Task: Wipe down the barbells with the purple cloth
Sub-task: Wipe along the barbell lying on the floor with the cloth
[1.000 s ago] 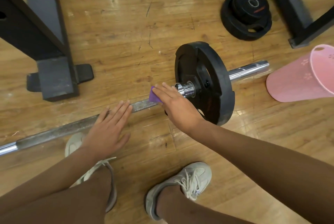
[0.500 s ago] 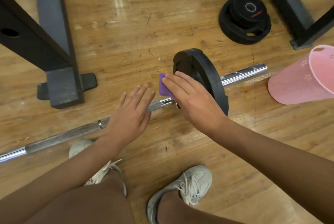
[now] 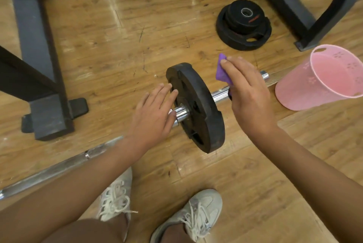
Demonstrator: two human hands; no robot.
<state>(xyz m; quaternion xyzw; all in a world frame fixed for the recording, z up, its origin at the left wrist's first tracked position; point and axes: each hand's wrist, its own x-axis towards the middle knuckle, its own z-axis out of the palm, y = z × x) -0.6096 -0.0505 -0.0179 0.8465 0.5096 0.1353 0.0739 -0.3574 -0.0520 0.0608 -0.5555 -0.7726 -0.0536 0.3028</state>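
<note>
A steel barbell (image 3: pixel 59 166) lies across the wooden floor, running from lower left to upper right. A black weight plate (image 3: pixel 198 109) stands upright on its chrome sleeve. My right hand (image 3: pixel 247 93) holds the purple cloth (image 3: pixel 223 72) over the sleeve's outer end, just right of the plate. My left hand (image 3: pixel 155 113) hovers with straight fingers at the shaft and collar on the plate's left side, fingertips at the plate's face; contact with the bar is unclear.
A pink plastic basket (image 3: pixel 322 77) lies tipped on its side at the right, close to the bar's end. A stack of black plates (image 3: pixel 244 23) sits behind. Dark rack frames (image 3: pixel 39 66) stand at left and at the upper right. My two sneakers are below.
My right hand carried the cloth from the shaft left of the plate, over the plate, to the sleeve on its right. My left hand slid right along the bar up to the plate.
</note>
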